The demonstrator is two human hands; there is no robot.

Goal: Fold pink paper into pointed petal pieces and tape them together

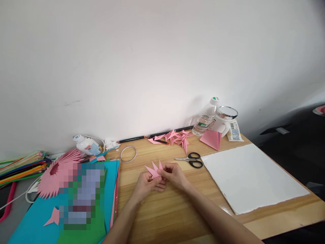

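Note:
Both my hands meet over the middle of the wooden table [162, 217]. My left hand [146, 184] and my right hand [173, 175] pinch a small folded pink paper piece [153, 169] with several pointed tips sticking up and to the left. Fingers of both hands are closed on it. Behind them lies a pile of similar folded pink pieces [175, 137], and black-handled scissors [191, 159] rest just to the right of my right hand.
A white sheet [251, 176] covers the table's right part. At the back stand a plastic bottle [205, 118], a white mug [223, 120] and a pink paper stack [211, 139]. Left: blue and green paper sheets [38, 220], a pink paper flower [54, 173], a glue bottle [86, 145], a wire ring [128, 154], coloured sticks [20, 167].

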